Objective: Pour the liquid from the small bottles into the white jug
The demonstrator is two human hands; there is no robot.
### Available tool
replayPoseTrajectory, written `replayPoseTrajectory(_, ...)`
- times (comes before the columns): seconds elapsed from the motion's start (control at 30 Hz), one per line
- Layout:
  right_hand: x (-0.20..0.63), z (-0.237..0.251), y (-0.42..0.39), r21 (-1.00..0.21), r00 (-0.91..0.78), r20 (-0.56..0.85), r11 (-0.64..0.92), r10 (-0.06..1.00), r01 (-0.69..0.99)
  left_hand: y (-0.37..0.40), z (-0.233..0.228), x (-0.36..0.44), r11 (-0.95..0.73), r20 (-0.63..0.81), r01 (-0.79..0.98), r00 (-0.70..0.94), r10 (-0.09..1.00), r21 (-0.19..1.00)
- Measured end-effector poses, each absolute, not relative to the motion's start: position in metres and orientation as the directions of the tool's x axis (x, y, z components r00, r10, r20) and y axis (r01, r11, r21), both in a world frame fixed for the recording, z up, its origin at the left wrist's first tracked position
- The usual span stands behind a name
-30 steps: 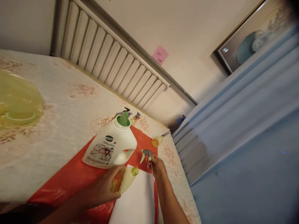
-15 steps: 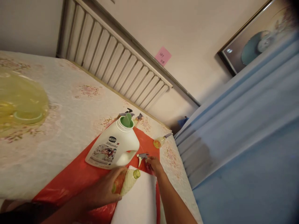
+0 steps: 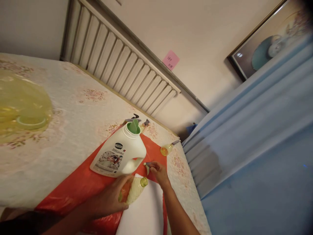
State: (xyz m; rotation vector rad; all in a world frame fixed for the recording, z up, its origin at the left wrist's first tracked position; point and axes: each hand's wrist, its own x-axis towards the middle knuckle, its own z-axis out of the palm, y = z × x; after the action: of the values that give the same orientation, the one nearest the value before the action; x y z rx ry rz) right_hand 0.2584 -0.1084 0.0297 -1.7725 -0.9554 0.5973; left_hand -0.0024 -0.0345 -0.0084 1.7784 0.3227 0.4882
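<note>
My left hand [image 3: 119, 194] is wrapped round a clear yellowish spray bottle [image 3: 135, 192], tilted with its bare threaded neck to the upper right, over a white cloth or sheet [image 3: 144, 212]. In my right hand [image 3: 158, 173] is a grey and cream trigger spray head [image 3: 147, 165], gripped by fingers and thumb and apart from the bottle. Just beyond both hands stands a large white detergent jug [image 3: 119, 153]. Its mouth is uncapped and shows a green pour spout [image 3: 133, 126].
A red plastic sheet [image 3: 70, 182] lies under these things on a flowered tablecloth [image 3: 70, 130]. Another spray bottle [image 3: 166, 149] rests at the right, with more spray bottles behind the jug. A large yellow transparent container [image 3: 26, 104] is at the left. A radiator [image 3: 117, 55] and blue curtain [image 3: 256, 137] border the table.
My right hand has shifted slightly up and left, and its fingers now cover more of the spray head, which has turned. The left hand and bottle are almost unmoved.
</note>
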Motion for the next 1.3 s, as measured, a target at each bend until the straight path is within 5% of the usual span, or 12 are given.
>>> replayPoseTrajectory(0.37,0.193,0.075,-0.078,-0.966,0.336,0.094,0.004,0.937,0.26,-0.035,-0.011,-0.003,-0.282,0.187,-0.058,0.87,0.457,0.958)
replayPoseTrajectory(1.3,0.183,0.089,-0.023,-0.981,0.09,-0.069,-0.084,0.994,0.173,-0.035,-0.015,-0.004,-0.286,0.188,-0.052,0.862,0.471,0.957)
